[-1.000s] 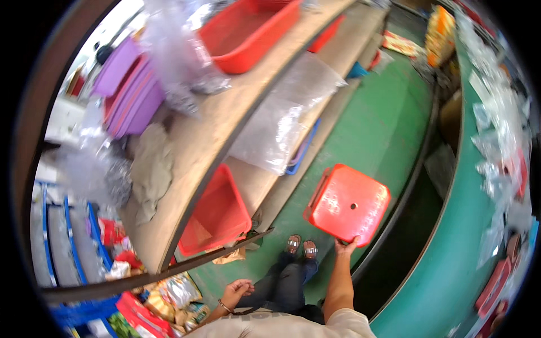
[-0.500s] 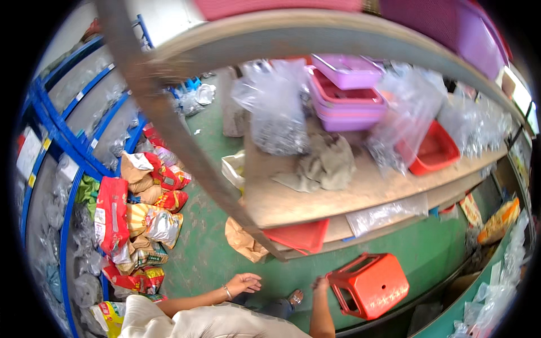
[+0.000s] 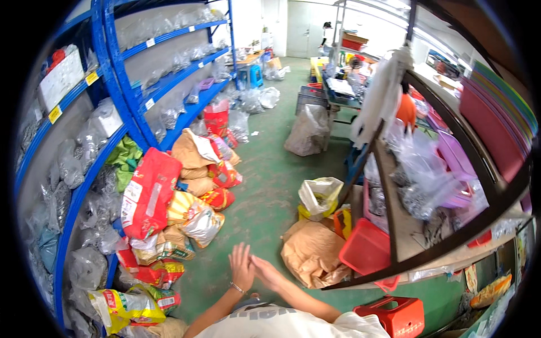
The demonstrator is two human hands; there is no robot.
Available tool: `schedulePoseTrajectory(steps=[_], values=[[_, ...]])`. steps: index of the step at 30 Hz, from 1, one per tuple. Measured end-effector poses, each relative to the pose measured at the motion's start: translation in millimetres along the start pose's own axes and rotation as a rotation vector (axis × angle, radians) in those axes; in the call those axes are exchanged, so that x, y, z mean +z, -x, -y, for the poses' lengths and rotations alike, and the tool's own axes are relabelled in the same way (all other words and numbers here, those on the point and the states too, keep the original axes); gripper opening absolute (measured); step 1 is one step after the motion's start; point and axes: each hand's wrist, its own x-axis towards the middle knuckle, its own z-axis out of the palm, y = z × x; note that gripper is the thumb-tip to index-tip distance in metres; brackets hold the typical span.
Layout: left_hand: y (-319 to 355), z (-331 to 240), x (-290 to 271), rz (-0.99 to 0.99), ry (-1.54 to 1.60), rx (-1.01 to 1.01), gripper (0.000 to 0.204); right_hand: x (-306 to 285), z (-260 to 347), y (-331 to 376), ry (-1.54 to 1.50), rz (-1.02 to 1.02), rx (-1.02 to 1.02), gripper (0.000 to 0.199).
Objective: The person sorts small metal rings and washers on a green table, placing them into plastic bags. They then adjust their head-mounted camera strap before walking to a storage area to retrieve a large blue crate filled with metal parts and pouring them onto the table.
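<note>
My left hand [image 3: 242, 268] is raised in front of me over the green floor, fingers stretched out, a bracelet on its wrist. Close beside it, my right hand [image 3: 268, 272] points toward it with its fingers extended. The two palms nearly meet or touch; I cannot tell which. Neither hand shows anything held. A red plastic stool [image 3: 403, 320] lies to the right of my right forearm, apart from it. Right of my hands, a large brown paper sack [image 3: 309, 253] sits on the floor, with a white and yellow bag [image 3: 320, 197] behind it.
Colourful filled sacks [image 3: 151, 194] are piled at the left, before blue shelving [image 3: 121, 127] full of plastic bags. A rusty-framed rack [image 3: 389, 225] stands at the right with a red tray [image 3: 366, 245] at its lower edge. The green floor [image 3: 253, 163] runs between them toward a door [image 3: 302, 31].
My right hand has let go of the red stool and come over beside my left hand. The view has swung left, from the rack to the aisle and blue shelving.
</note>
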Motion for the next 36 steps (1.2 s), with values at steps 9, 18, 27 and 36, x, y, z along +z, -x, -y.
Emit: schedulePoseTrajectory(steps=[9,18,27,36], values=[[-12,185,-11,-0.009,0.244,-0.575,0.03,-111,30,4,1.849,0.05,0.707,0.048],[-303,204,88,0.291,0.631,-0.415,0.028,-211,127,-170,1.513,0.023,0.267,0.031],[-403,413,161,0.11,0.74,-1.464,0.018,-268,322,-331,1.16,0.05,0.12,0.028],[-597,493,203,0.843,-0.08,-1.024,0.018,-348,470,-582,1.562,-0.114,0.247,0.029]])
